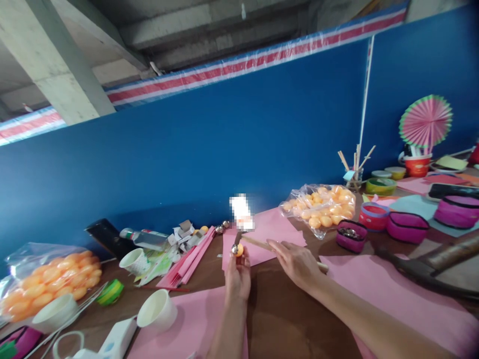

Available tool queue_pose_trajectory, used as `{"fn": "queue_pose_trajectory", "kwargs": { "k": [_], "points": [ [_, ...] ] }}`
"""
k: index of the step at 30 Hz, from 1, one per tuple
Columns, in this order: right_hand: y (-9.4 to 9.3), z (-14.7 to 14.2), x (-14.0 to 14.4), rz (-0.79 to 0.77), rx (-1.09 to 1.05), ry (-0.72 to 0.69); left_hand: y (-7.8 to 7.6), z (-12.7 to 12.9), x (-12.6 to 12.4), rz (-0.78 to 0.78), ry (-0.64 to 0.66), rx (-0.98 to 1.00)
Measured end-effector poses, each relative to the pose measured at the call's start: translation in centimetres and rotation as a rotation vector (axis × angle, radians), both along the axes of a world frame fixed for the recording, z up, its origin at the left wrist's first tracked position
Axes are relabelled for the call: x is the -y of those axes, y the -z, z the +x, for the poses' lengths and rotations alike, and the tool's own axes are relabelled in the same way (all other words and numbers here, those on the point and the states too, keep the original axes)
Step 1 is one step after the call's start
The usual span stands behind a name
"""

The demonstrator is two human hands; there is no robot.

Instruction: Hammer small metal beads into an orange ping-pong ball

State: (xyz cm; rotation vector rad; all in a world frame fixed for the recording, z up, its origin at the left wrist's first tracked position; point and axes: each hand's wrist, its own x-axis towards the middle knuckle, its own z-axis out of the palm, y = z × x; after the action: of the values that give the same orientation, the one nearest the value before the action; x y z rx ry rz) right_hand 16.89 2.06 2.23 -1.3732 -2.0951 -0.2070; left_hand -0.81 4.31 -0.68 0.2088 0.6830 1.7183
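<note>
Nearest me a white paper cup (pixel 157 312) lies tipped on pink paper (pixel 187 324). My left hand (pixel 238 273) pinches a small orange ball (pixel 239 249) upright over the brown table (pixel 284 309). Just right, my right hand (pixel 297 262) rests on a wooden stick (pixel 258 243); I cannot tell whether it grips. Further right sits a bag of orange balls (pixel 322 204)

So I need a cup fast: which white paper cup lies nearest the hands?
The white cup tipped on the pink paper, just left of the left hand.
</note>
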Motion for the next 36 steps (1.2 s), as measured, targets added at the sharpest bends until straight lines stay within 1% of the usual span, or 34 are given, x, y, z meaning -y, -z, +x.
{"fn": "queue_pose_trajectory", "kwargs": {
  "k": [6,10,14,17,23,26,29,36],
  "points": [
    [-0.13,-0.07,0.15,0.016,0.051,-0.031,0.11,-0.07,-0.03,-0.026,-0.020,-0.003],
    [-0.17,-0.04,0.16,0.021,0.043,-0.016,-0.03,-0.07,0.02,0.055,-0.025,-0.018],
    [-0.10,-0.02,0.12,0.022,0.071,-0.016,-0.06,-0.04,0.05,0.066,-0.016,-0.022],
    [-0.10,-0.03,0.19,0.020,0.037,-0.019,0.01,0.00,0.08,0.091,0.009,-0.021],
    [-0.29,-0.11,0.40,-0.008,0.044,-0.025,-0.36,0.20,0.29,0.047,-0.024,-0.021],
    [-0.47,0.17,0.34,-0.018,-0.007,-0.017,-0.56,0.18,0.43,0.073,-0.007,-0.034],
    [-0.63,0.51,0.24,-0.013,-0.043,-0.003,-0.41,0.11,0.41,0.082,-0.007,-0.046],
    [-0.44,0.14,0.37,-0.080,0.032,-0.030,-0.10,0.07,0.25,0.135,-0.054,-0.077]
  ]
}}
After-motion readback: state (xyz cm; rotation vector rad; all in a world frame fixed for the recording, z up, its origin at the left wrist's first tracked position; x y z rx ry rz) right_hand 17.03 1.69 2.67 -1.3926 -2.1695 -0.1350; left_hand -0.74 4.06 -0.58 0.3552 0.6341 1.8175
